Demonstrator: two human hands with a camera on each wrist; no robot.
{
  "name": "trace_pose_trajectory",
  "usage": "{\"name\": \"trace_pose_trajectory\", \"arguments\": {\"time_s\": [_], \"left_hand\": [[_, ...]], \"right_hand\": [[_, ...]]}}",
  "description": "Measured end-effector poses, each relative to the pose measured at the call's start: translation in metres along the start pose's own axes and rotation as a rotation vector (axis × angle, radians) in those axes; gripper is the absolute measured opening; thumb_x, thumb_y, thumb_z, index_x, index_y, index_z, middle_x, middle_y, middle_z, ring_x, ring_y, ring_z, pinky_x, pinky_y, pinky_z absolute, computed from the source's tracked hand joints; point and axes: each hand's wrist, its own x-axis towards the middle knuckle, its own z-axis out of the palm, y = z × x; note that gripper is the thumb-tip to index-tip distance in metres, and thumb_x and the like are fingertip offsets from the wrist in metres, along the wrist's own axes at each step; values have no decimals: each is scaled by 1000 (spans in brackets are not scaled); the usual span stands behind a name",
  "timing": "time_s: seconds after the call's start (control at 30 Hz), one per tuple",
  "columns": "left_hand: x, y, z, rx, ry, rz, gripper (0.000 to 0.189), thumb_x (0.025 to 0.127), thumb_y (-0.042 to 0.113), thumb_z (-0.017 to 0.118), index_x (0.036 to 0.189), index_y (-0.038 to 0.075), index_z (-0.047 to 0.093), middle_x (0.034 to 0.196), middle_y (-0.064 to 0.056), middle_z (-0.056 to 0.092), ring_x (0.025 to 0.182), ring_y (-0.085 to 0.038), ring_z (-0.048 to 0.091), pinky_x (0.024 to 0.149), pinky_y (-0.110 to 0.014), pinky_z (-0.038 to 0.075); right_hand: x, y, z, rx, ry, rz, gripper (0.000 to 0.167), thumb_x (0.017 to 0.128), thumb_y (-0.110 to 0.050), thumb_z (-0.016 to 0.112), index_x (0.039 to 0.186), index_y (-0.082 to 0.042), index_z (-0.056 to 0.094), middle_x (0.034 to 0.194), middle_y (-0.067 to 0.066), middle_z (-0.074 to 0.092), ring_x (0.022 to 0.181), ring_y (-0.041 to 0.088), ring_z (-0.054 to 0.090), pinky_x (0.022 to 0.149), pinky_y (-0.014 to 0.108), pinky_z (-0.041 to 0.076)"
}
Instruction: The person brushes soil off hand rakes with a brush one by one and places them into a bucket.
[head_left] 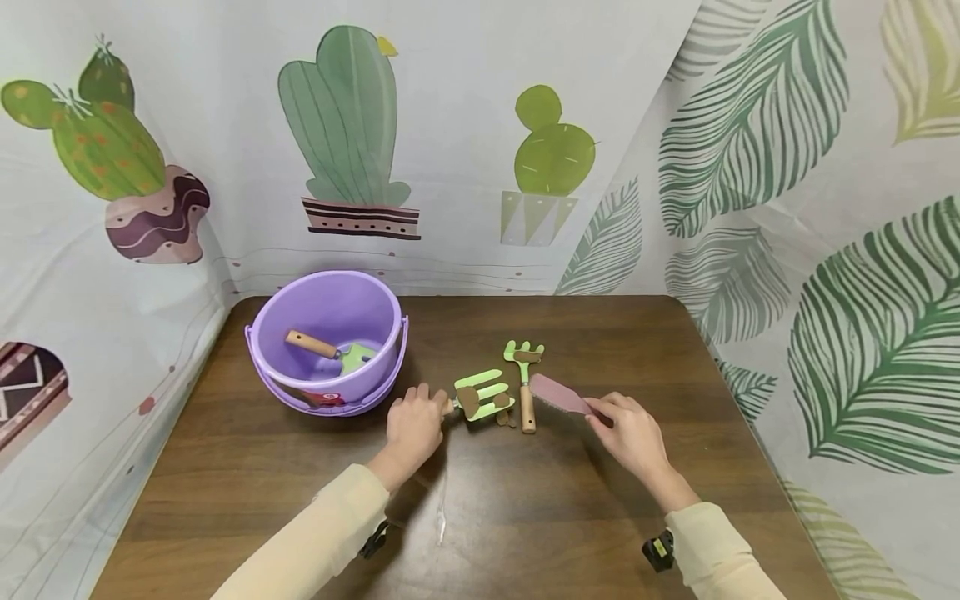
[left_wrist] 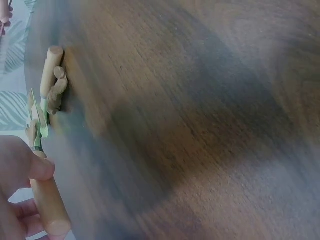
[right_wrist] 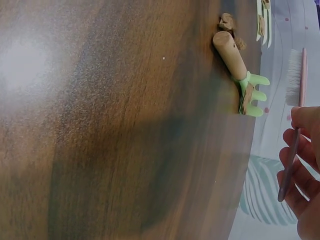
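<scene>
My left hand (head_left: 417, 421) grips the wooden handle (left_wrist: 50, 205) of a green garden fork (head_left: 483, 395), its tines pointing right with brown clumps stuck on them. In my right hand (head_left: 628, 433) is a pink brush (head_left: 558, 393) with white bristles (right_wrist: 294, 77), held by its thin handle. The brush head points left, toward the fork. Between the hands a small green hand rake (head_left: 526, 367) lies on the table, its wooden handle toward me and a brown clump across its prongs. Loose brown clumps (right_wrist: 226, 21) sit beside that handle.
At the back left of the brown wooden table (head_left: 525, 533) stands a purple bucket (head_left: 330, 292). Inside it lies a green shovel (head_left: 356, 358) with a wooden handle (head_left: 311, 342). A printed cloth (head_left: 465, 167) hangs right behind the table.
</scene>
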Motion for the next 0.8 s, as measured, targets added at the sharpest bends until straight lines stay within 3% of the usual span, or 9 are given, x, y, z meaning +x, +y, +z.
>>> {"name": "trace_pose_trajectory", "arguments": {"time_s": [0.33, 0.57, 0.8], "left_hand": [[-3, -1, -14, 2, 41, 73, 20, 57, 12, 69, 74, 14, 58, 69, -5, 52, 63, -22, 52, 47, -31, 38], [-5, 1, -28, -12, -16, 99, 23, 58, 12, 70, 78, 15, 59, 73, -5, 53, 66, -22, 53, 50, -30, 38], [-6, 2, -37, -23, -31, 119, 24, 60, 15, 72, 81, 15, 59, 74, -5, 53, 69, -22, 53, 51, -31, 39]], "right_hand": [[5, -7, 1, 8, -24, -3, 23, 72, -16, 76, 95, -15, 73, 80, -5, 64, 64, 11, 53, 50, 28, 42], [9, -16, 0, 22, -19, -23, 24, 72, -16, 76, 96, -15, 73, 80, -5, 64, 64, 9, 50, 51, 25, 40], [14, -21, 1, 41, -3, -55, 24, 71, -15, 77, 95, -14, 73, 79, -5, 64, 64, 8, 48, 50, 24, 39]]}}
